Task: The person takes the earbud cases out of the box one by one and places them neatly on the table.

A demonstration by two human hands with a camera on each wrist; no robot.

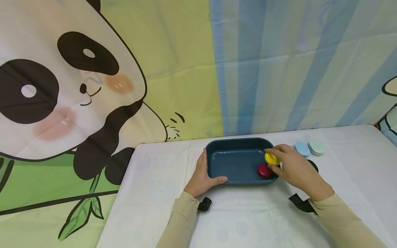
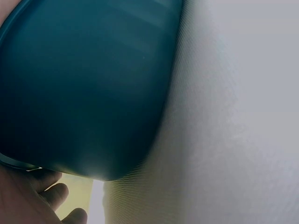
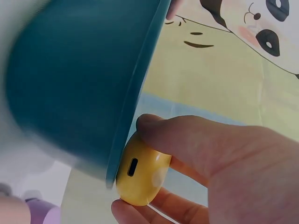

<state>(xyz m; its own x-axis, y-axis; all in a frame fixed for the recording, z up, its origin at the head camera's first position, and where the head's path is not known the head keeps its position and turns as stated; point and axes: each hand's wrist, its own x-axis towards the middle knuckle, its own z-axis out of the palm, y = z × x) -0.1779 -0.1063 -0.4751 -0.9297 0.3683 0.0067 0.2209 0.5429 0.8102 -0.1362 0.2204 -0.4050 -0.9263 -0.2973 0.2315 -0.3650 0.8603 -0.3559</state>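
A dark blue rectangular tray (image 1: 235,162) with rounded corners sits on the white-covered table. Its near left corner is held by my left hand (image 1: 200,177), fingers along the left side and thumb at the front rim. My right hand (image 1: 294,168) pinches a yellow rounded case (image 3: 142,172) between thumb and fingers at the tray's right rim. That case has a small dark slot facing the right wrist camera. Inside the tray, at the right end, lies a dark red rounded thing (image 1: 264,171). The left wrist view shows mostly the tray's outer wall (image 2: 88,84).
Behind my right hand stand a light blue round piece (image 1: 302,149) and a mint green one (image 1: 316,147). A purple piece (image 3: 43,211) and a pink one (image 3: 14,210) show in the right wrist view. A panda-printed cloth (image 1: 183,69) hangs behind the table.
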